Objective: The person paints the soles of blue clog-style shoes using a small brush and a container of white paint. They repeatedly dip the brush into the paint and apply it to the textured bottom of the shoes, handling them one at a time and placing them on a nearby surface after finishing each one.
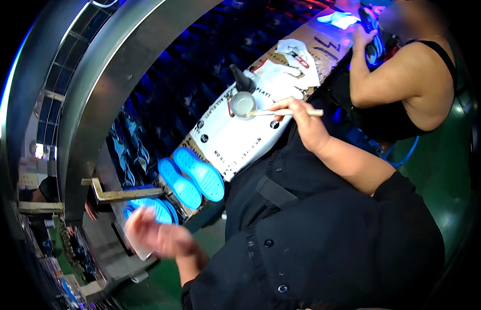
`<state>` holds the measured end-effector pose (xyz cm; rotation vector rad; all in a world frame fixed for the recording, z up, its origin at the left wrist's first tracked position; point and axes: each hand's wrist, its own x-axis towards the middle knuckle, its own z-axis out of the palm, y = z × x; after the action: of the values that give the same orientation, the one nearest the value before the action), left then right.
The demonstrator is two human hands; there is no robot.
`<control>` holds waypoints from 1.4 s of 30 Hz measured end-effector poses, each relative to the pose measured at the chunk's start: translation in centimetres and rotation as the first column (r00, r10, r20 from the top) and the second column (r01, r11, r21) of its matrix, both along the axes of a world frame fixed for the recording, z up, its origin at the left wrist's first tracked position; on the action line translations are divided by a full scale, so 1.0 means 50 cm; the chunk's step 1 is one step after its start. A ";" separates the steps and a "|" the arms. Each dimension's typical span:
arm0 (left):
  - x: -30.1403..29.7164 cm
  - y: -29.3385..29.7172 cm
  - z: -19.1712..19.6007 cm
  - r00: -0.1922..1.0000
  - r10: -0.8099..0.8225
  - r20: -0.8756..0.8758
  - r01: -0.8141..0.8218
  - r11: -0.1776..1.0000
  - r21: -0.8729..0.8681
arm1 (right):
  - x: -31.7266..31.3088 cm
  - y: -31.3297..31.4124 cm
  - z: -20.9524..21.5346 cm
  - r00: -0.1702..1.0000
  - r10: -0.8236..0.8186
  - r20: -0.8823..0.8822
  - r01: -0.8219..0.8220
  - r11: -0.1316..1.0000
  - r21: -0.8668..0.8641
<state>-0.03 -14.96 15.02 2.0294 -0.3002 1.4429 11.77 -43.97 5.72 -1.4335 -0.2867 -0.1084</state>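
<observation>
My right hand (302, 121) is closed around a thin brush with a pale wooden handle (314, 112). The brush's far end reaches the rim of a small round cup (244, 103) with greyish contents. That cup stands on a white printed sheet (240, 142) in front of me. Left of the sheet lies a pair of bright blue shoe soles (201, 174). My left hand (160, 235), blurred, hovers in the air near more blue soles (153, 207), its fingers loosely apart with nothing visible in them.
A black conical nozzle (242, 80) stands behind the cup. White cloth or gloves (281, 75) and a red-handled tool (301, 61) lie farther right. A co-worker (406, 77) handles a dark shoe (373, 39) under blue light. A metal bracket (126, 194) juts in at left, near a curved metal housing (103, 77).
</observation>
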 end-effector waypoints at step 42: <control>0.031 0.111 -0.369 0.491 -0.856 -0.164 -0.542 -0.153 -0.827 | 0.279 0.114 -0.110 0.993 0.061 -0.104 -0.114 0.754 -0.647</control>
<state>1.53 -9.44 -3.43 0.7405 0.7676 -0.1887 25.74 -38.28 0.23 -2.1183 -0.3470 0.1436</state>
